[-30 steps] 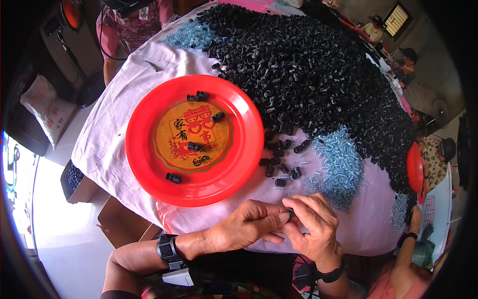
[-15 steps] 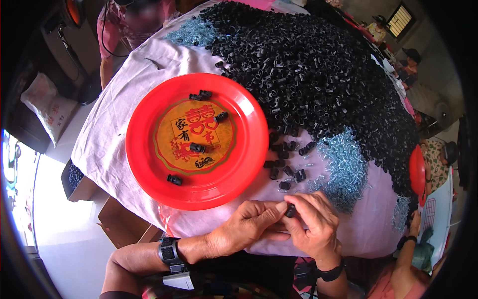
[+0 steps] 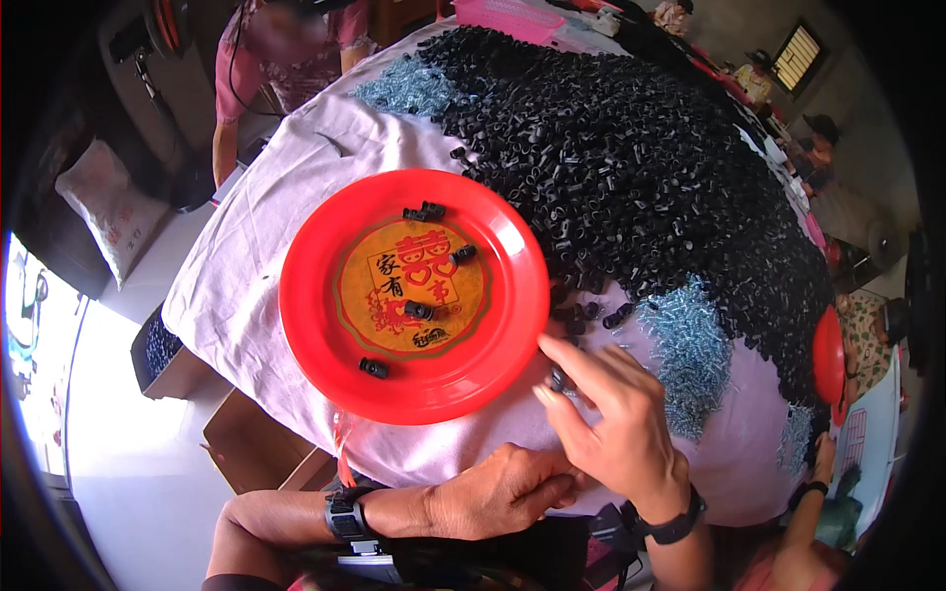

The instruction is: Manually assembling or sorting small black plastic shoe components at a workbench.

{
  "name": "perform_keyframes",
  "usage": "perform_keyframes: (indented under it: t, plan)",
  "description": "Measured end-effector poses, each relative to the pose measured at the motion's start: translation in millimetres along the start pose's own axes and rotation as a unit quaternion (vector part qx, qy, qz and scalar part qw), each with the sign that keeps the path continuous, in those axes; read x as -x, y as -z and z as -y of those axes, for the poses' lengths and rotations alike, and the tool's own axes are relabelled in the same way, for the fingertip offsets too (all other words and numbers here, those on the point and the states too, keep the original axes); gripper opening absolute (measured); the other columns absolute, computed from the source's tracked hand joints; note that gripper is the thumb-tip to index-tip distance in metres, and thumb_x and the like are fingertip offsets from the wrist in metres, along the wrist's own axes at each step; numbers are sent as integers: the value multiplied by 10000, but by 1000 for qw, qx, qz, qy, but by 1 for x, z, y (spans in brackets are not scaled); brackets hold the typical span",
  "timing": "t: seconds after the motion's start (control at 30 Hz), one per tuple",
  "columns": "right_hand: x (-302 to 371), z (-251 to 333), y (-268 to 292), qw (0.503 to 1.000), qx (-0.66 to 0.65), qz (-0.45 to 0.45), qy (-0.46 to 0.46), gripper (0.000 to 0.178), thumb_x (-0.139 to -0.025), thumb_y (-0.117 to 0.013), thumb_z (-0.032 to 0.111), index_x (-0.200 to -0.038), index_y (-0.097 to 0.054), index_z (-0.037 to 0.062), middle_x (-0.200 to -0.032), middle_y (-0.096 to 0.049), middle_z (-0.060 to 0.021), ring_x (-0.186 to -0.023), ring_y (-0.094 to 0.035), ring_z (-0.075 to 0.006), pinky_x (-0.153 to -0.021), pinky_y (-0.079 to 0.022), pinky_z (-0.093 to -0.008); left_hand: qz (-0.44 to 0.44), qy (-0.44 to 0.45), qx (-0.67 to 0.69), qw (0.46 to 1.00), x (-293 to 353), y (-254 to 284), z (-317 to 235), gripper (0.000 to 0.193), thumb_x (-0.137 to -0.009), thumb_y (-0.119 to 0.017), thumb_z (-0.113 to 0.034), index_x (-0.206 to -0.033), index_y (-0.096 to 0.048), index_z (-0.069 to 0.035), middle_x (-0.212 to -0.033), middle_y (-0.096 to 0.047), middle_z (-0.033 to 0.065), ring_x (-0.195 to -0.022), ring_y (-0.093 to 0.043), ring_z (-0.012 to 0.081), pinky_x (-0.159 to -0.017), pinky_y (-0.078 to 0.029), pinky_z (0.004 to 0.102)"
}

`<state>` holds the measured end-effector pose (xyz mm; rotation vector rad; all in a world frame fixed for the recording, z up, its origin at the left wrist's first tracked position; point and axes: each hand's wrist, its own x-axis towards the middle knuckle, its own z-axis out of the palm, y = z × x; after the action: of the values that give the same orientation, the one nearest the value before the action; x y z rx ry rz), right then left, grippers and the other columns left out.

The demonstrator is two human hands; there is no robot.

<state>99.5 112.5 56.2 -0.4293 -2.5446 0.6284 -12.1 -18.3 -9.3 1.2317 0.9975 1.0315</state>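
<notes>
My right hand point(image 3: 616, 419) is raised right of a red plate point(image 3: 301, 335), its thumb and forefinger spread apart. A small black plastic piece point(image 3: 558, 378), which looks like a cord lock, shows in the gap between them; I cannot tell whether the fingers touch it. Below, my left hand point(image 3: 512, 490) is closed near the cloth's front edge, its fingers curled inward; whatever they hold is hidden. Several assembled black cord locks point(image 3: 418, 310) lie scattered on the plate. Loose black parts point(image 3: 581, 315) sit beside its right rim, next to a heap of small silvery-blue springs point(image 3: 685, 355).
A big mound of black plastic parts point(image 3: 631, 167) covers the back and right of the pale cloth point(image 3: 236, 266). More springs point(image 3: 409, 87) lie at the far left. A cardboard box point(image 3: 251, 438) stands on the floor. A co-worker's arm point(image 3: 803, 512) reaches in at right.
My hands have come apart. The right one has moved up and left toward the plate, fingers spreading; the left has dropped slightly. The whole view has shifted a little.
</notes>
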Motion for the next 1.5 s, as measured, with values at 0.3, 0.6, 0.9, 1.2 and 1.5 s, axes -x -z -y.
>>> perform_keyframes:
  t: [0.3, 0.6, 0.9, 1.2, 1.5]
  plan:
    - [-71, -6, -30, 994, -59, -29, 85, 493, -923, -676, -9, -1408, -592, -26, -1000, -732, -219, -820, -703, -305, -753, -576, -370, -9, -20, -17, 1000, -3, 4, 0, 191, -970, -592, -54, -1090, -642, 87, -729, -679, 184, -674, -718, 330, -655, -568, 421]
    - [-73, -8, -27, 996, -90, 4, 27, 697, -892, -751, 58, -1528, -468, 20, -807, -719, -147, -720, -712, -307, -677, -574, -417, -2, 5, 10, 1000, -5, 4, 3, 162, -966, -608, -69, -1010, -659, 79, -692, -666, 192, -666, -708, 331, -626, -539, 434]
    - [26, -36, 12, 995, 87, 47, -17, 173, -845, -752, 1, -1016, -769, 24, -844, -688, -98, -777, -654, -285, -677, -537, -389, 18, 103, 89, 991, 0, 14, -17, 259, -1051, -554, -101, -1237, -606, 73, -803, -679, 140, -692, -729, 177, -649, -592, 349]
    - [53, -44, 31, 984, 149, -37, -90, 192, -825, -762, 10, -1013, -776, 44, -901, -685, -98, -817, -648, -303, -710, -538, -408, -63, 14, -147, 987, 0, 19, -28, 245, -1015, -642, -128, -1216, -646, 12, -878, -709, 149, -730, -731, 209, -632, -563, 343]
    - [39, -49, 40, 977, 182, 7, -113, 125, -824, -715, 27, -930, -775, 55, -869, -697, -97, -832, -670, -305, -729, -560, -411, -94, -9, -232, 968, 2, 29, -23, 251, -906, -665, -51, -1146, -668, 24, -913, -701, 245, -830, -704, 432, -721, -562, 467]
